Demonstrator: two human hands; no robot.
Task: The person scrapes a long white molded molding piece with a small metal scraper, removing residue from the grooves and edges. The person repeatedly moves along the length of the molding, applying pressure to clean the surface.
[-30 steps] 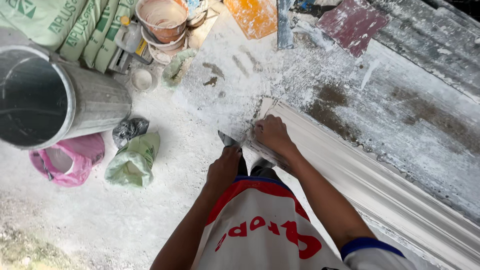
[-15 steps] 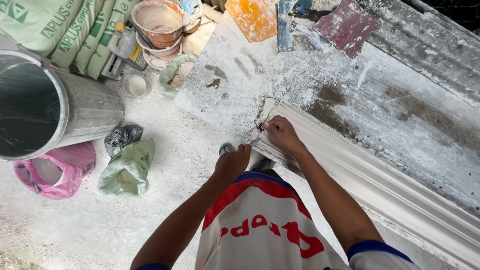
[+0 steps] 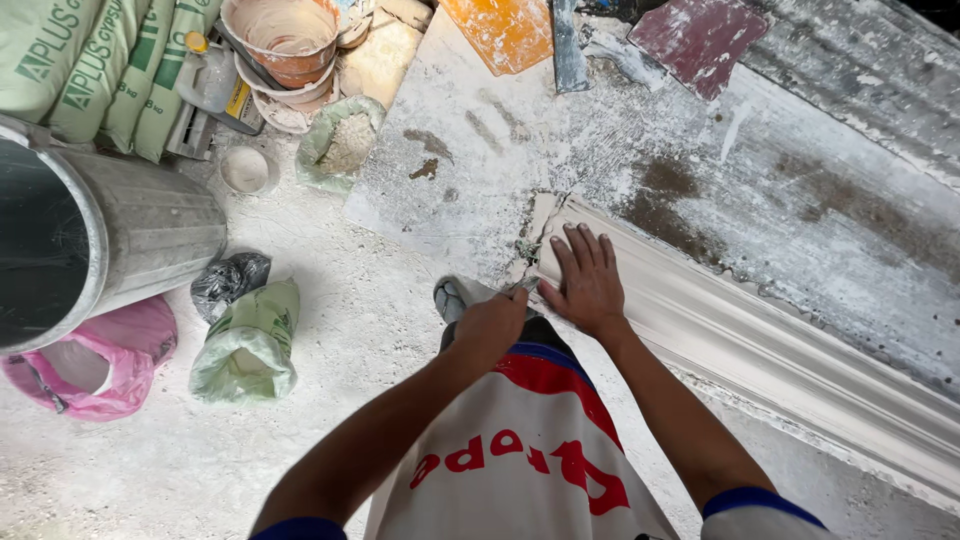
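Observation:
A long white plaster moulding (image 3: pixel 760 350) lies on a plaster-smeared work table (image 3: pixel 470 190) and runs off to the lower right. My right hand (image 3: pixel 588 280) rests flat on the moulding's near end, palm down and fingers spread. My left hand (image 3: pixel 490 325) is closed in a fist at the table's edge, just left of that end. A grey flat tool (image 3: pixel 455 297) sticks out from it to the left. My white and red shirt fills the bottom of the view.
A large metal bin (image 3: pixel 110 250) lies on its side at left. Pink (image 3: pixel 100 370), green (image 3: pixel 250 345) and black (image 3: pixel 228 280) bags sit below it. Green sacks (image 3: pixel 90 70), stacked buckets (image 3: pixel 285 40), an orange float (image 3: pixel 510 30) and a maroon float (image 3: pixel 700 40) are at the top.
My right hand has opened from a pinch at the moulding's end and now lies flat on it. My left hand stays closed beside it. The view has shifted slightly.

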